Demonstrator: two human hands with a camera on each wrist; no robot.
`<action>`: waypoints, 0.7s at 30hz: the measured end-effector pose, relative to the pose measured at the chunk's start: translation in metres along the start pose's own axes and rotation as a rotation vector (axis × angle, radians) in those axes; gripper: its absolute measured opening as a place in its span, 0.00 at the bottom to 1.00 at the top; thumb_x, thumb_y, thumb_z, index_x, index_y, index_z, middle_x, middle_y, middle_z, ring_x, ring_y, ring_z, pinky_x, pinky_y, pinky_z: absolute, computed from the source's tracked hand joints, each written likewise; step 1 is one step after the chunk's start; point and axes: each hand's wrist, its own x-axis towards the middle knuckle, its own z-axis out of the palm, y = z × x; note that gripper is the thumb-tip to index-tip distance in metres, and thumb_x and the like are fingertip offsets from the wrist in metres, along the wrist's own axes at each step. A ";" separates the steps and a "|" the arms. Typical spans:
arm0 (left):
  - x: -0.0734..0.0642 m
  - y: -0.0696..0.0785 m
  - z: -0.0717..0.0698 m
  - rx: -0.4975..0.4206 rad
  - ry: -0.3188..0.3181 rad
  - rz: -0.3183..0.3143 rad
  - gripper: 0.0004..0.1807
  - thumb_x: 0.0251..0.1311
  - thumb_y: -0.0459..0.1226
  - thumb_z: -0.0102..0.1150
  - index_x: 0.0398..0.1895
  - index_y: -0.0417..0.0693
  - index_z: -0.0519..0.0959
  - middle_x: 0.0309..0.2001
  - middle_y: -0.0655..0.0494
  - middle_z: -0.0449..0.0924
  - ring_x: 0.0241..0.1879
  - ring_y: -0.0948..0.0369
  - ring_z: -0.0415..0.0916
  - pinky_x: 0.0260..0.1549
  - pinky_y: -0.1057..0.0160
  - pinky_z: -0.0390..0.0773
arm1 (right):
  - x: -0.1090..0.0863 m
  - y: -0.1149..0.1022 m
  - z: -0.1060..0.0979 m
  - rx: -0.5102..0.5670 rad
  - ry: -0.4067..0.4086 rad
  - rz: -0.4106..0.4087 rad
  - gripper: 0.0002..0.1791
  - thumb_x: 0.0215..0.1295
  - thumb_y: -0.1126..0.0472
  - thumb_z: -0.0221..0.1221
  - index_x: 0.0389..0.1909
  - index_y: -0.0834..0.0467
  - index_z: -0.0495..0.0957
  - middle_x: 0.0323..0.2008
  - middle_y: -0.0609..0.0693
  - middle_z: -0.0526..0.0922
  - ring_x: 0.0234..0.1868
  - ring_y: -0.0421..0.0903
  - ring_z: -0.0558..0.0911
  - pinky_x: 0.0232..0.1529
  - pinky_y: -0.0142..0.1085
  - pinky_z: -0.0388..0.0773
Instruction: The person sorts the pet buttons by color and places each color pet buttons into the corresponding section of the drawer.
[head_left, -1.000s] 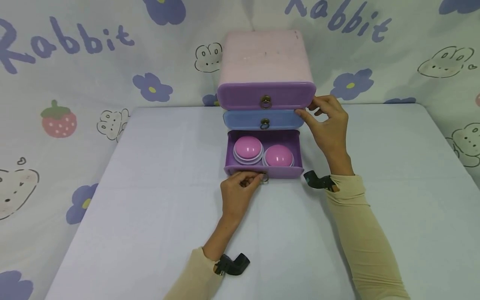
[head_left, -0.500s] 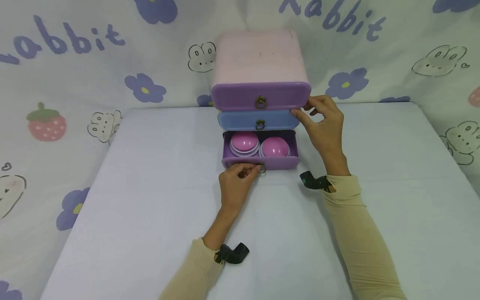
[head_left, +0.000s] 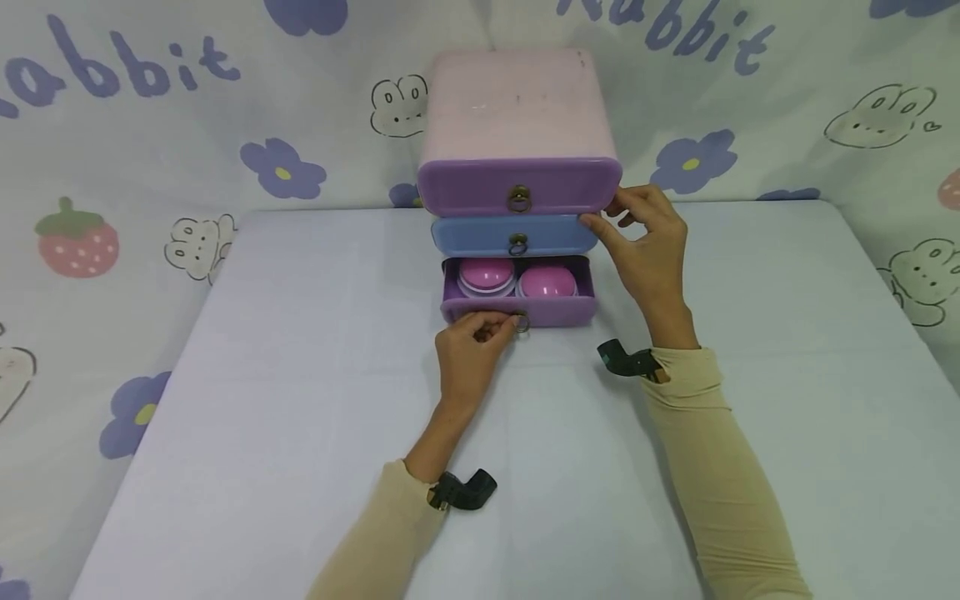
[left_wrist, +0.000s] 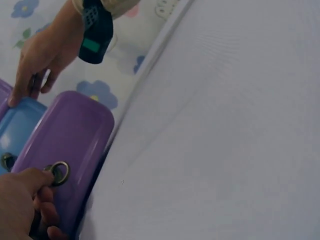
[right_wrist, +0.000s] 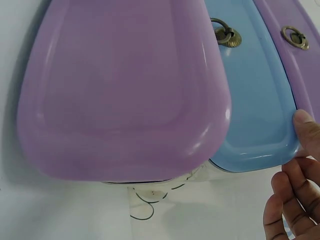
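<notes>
A pink mini chest of drawers (head_left: 517, 104) stands at the back, with a purple top drawer (head_left: 480, 185), a blue middle drawer (head_left: 472, 236) and a purple bottom drawer (head_left: 555, 312). The bottom one is pulled partway out. Inside it sit two round containers with glossy pink lids, a left one (head_left: 486, 273) and a right one (head_left: 547, 282). My left hand (head_left: 468, 358) pinches the bottom drawer's brass ring pull (left_wrist: 61, 173) between thumb and fingers. At the chest's right side, my right hand (head_left: 648, 250) grips its edge, thumb on the blue drawer's front corner, fingers along the side.
A white cloth covers the table (head_left: 315, 350). Behind it hangs a printed curtain (head_left: 337, 92) with rabbits, flowers and lettering, close to the chest's back. Black wrist cameras sit on both wrists, the left camera (head_left: 465, 490) low over the cloth.
The bottom drawer has slid inward, away from me, with my left hand following on its ring; less of the pink lids shows. My right hand keeps its place on the chest. The head view has shifted slightly.
</notes>
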 end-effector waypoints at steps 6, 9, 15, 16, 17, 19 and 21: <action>0.006 -0.004 0.003 -0.024 0.005 0.004 0.07 0.58 0.36 0.72 0.29 0.40 0.87 0.25 0.54 0.81 0.24 0.64 0.76 0.26 0.69 0.75 | -0.001 -0.008 -0.002 0.002 -0.005 0.001 0.20 0.53 0.70 0.73 0.49 0.68 0.84 0.39 0.62 0.80 0.42 0.48 0.77 0.45 0.32 0.72; 0.010 -0.005 0.006 -0.039 -0.003 -0.004 0.07 0.58 0.36 0.72 0.29 0.39 0.88 0.25 0.54 0.81 0.25 0.64 0.76 0.26 0.70 0.75 | -0.001 -0.006 -0.003 -0.005 0.003 0.000 0.21 0.52 0.71 0.74 0.49 0.68 0.84 0.39 0.62 0.80 0.42 0.48 0.77 0.45 0.31 0.72; 0.017 -0.007 0.011 -0.043 -0.007 0.001 0.07 0.58 0.35 0.72 0.28 0.38 0.87 0.25 0.53 0.81 0.24 0.63 0.76 0.25 0.71 0.74 | -0.003 -0.014 -0.007 -0.004 0.006 0.006 0.21 0.53 0.72 0.73 0.50 0.69 0.84 0.40 0.63 0.80 0.42 0.48 0.77 0.45 0.30 0.72; 0.018 -0.007 0.010 -0.041 -0.002 0.004 0.07 0.58 0.35 0.72 0.28 0.38 0.87 0.24 0.53 0.81 0.24 0.63 0.76 0.25 0.71 0.74 | -0.003 -0.017 -0.006 0.001 0.003 0.006 0.21 0.53 0.72 0.73 0.50 0.69 0.83 0.40 0.64 0.80 0.42 0.48 0.77 0.45 0.30 0.72; 0.020 -0.007 0.010 -0.037 0.002 0.005 0.07 0.58 0.35 0.72 0.28 0.38 0.87 0.24 0.53 0.81 0.24 0.63 0.76 0.25 0.71 0.74 | -0.004 -0.019 -0.006 0.008 0.002 0.006 0.21 0.53 0.72 0.73 0.50 0.70 0.83 0.40 0.64 0.80 0.42 0.48 0.77 0.45 0.31 0.72; 0.023 -0.009 0.009 -0.027 0.008 0.010 0.07 0.58 0.35 0.72 0.28 0.39 0.87 0.24 0.53 0.81 0.23 0.63 0.75 0.25 0.71 0.74 | -0.003 -0.021 -0.004 0.019 0.002 0.004 0.21 0.53 0.72 0.73 0.50 0.70 0.83 0.40 0.64 0.80 0.42 0.48 0.77 0.45 0.31 0.72; 0.026 -0.011 0.008 -0.026 0.007 0.014 0.07 0.58 0.35 0.71 0.29 0.39 0.87 0.24 0.54 0.81 0.23 0.63 0.76 0.24 0.71 0.74 | -0.003 -0.022 -0.002 0.031 0.006 0.002 0.21 0.53 0.73 0.73 0.49 0.70 0.83 0.40 0.64 0.80 0.41 0.49 0.77 0.45 0.31 0.72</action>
